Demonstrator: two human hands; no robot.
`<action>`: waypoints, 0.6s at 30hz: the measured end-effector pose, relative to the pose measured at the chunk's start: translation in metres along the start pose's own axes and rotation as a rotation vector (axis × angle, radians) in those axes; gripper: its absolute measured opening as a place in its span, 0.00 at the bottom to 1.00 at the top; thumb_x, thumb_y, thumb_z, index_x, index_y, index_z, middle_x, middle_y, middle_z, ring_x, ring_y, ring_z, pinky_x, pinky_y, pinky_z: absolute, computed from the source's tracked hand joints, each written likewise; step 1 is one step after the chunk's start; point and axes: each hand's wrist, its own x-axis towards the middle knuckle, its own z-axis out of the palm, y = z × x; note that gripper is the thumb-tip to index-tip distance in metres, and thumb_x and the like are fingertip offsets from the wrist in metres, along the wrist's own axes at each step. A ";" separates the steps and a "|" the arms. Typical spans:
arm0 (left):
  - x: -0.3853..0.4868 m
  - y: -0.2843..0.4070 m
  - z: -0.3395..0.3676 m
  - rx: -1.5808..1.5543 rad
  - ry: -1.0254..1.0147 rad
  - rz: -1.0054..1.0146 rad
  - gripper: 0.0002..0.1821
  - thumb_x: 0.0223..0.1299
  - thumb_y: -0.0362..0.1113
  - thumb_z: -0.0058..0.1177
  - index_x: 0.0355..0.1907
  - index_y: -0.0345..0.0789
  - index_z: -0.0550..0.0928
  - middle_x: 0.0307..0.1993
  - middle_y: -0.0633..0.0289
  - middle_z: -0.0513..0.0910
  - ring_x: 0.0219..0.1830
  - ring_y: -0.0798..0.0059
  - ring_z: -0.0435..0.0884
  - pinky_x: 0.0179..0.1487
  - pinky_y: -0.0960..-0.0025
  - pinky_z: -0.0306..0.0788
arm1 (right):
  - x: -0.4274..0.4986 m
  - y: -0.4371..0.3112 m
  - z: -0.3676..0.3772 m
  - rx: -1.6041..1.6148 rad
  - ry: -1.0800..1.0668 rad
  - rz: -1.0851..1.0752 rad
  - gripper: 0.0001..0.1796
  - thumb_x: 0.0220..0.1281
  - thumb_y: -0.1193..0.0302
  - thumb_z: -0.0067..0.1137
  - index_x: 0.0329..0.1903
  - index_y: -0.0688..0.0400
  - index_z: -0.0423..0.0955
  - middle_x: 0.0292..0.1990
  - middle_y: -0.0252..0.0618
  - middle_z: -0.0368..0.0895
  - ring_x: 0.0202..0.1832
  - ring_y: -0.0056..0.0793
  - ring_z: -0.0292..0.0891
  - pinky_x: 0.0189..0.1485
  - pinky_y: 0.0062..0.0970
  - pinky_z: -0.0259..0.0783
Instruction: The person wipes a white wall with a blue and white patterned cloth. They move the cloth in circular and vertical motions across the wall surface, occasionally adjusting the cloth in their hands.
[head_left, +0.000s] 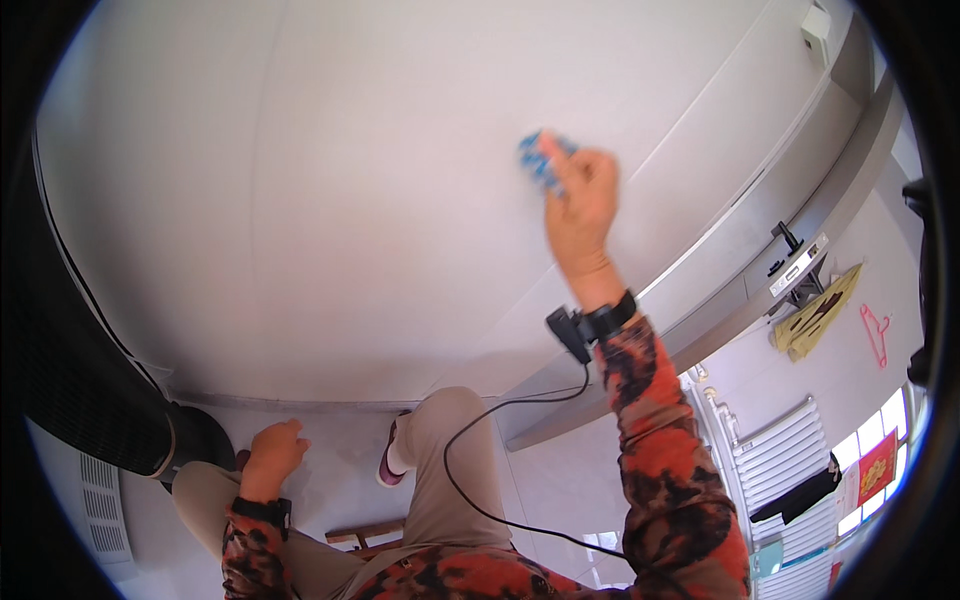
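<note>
My right hand (583, 195) is raised against a large pale wall (375, 225), its fingers closed on a crumpled blue-and-white cloth (540, 163) that lies at the wall's surface. A black strap with a small device and a cable is on that wrist. Low on the left, my left hand (276, 456) hangs above my knee with its fingers loosely curled; nothing shows in it, though its palm side is hidden. It also wears a black wrist strap.
A tall black appliance (90, 390) stands left, by a floor vent (105, 510). To the right are an open door's edge with a latch plate (799, 266), a yellow-green cloth (817, 319), a pink hanger (874, 336) and a white radiator (784, 457). A wooden stool (367, 534) is below me.
</note>
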 end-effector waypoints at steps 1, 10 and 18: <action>-0.001 0.000 -0.001 0.008 -0.029 -0.044 0.19 0.60 0.44 0.61 0.50 0.35 0.82 0.42 0.44 0.86 0.47 0.43 0.83 0.51 0.48 0.76 | -0.020 -0.009 0.002 0.041 -0.016 -0.040 0.34 0.44 0.87 0.64 0.57 0.44 0.84 0.33 0.35 0.69 0.36 0.38 0.68 0.39 0.34 0.67; 0.000 -0.011 0.005 0.032 -0.072 -0.118 0.21 0.60 0.45 0.61 0.50 0.34 0.82 0.42 0.44 0.86 0.48 0.43 0.84 0.52 0.48 0.76 | -0.083 -0.038 -0.011 0.082 -0.332 -0.228 0.19 0.55 0.77 0.64 0.48 0.41 0.85 0.28 0.30 0.68 0.31 0.33 0.67 0.34 0.35 0.64; 0.006 -0.017 0.014 0.006 -0.083 -0.084 0.22 0.59 0.45 0.62 0.52 0.33 0.83 0.44 0.43 0.86 0.50 0.43 0.83 0.55 0.51 0.76 | 0.067 0.069 -0.055 -0.079 0.012 -0.148 0.22 0.49 0.81 0.64 0.47 0.45 0.87 0.31 0.36 0.72 0.35 0.39 0.72 0.39 0.35 0.71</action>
